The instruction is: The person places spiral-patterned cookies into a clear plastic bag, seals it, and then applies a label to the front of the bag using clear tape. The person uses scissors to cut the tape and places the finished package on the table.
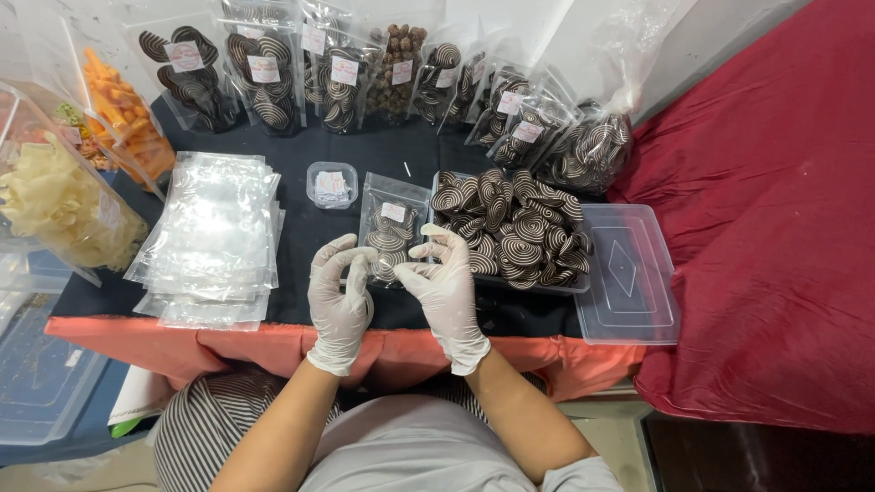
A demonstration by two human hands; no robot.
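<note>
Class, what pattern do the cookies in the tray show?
The cookies show a dark brown and cream spiral, seen best in the head view.

- At centre frame you have a clear pouch [392, 228] of striped spiral cookies, bearing a small pale label [394, 212].
- Along the top stand filled clear bags [264, 77], each with a pinkish label.
- Centre left lies a stack of empty clear pouches [214, 237].

Two gloved hands [339, 296] — one clear lid [629, 273]
</note>
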